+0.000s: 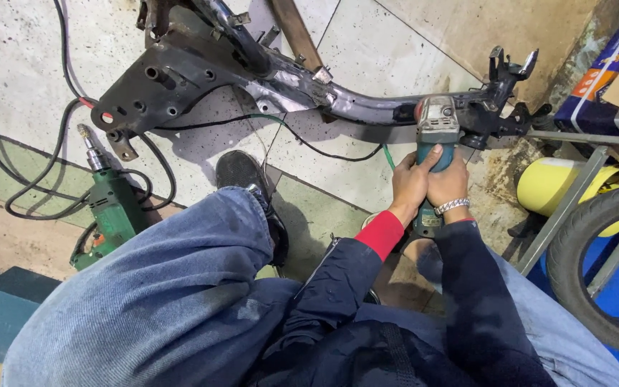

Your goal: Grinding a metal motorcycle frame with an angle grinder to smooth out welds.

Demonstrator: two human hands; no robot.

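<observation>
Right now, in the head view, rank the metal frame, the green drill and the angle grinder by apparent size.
1. Metal frame, largest by far.
2. Green drill.
3. Angle grinder, partly hidden by both hands, so its rank against the drill is unsure.

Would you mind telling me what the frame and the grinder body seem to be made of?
Frame: looks like steel tube and plate, dark with bare grey patches. Grinder, held in both hands (left, right): teal body, probably plastic, with a grey, seemingly metal head.

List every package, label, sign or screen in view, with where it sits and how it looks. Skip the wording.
Box: top right corner by the wall, above the yellow cylinder; blue-purple cardboard with orange, white and yellow printed panels.
Label: on the teal angle grinder body below both hands; small pale rectangle, print too small to make out.
No signs or screens in view.
</observation>
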